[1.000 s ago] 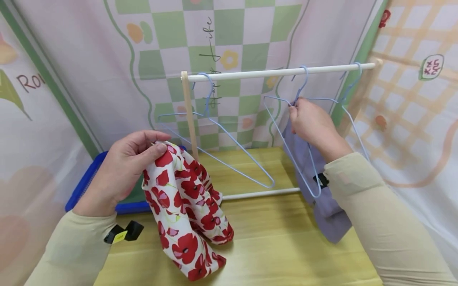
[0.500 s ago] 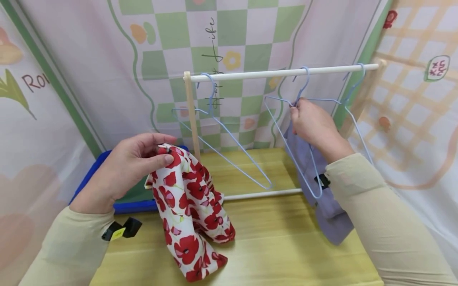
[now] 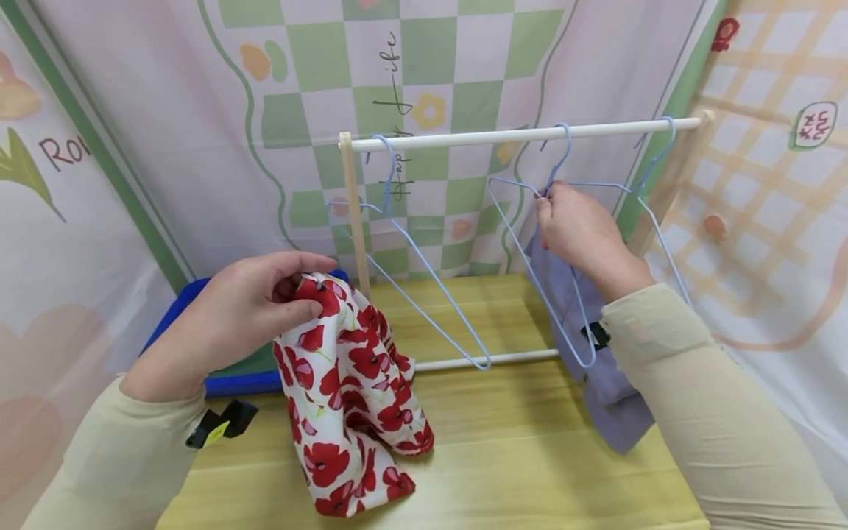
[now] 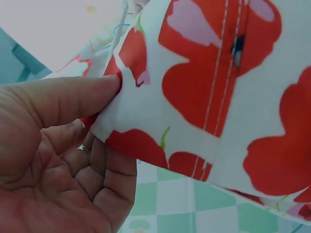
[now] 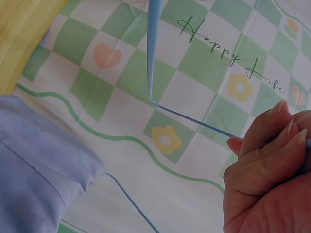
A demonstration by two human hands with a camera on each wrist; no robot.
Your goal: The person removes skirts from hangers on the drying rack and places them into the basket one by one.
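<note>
On the wood-grained worktop (image 3: 563, 471) stands a white-railed rack (image 3: 457, 139), with a blue-rimmed tray (image 3: 246, 383), green inside and mostly hidden, near its left post. In front hangs softly folded floral cloth (image 3: 351, 397), white with red blooms, pinched by the left hand (image 3: 235, 313); smooth lilac cloth (image 3: 612, 416) hangs at right, where the right hand (image 3: 583, 228) grips a thin, triangular blue hanger (image 3: 560, 162) just below its hook.
</note>
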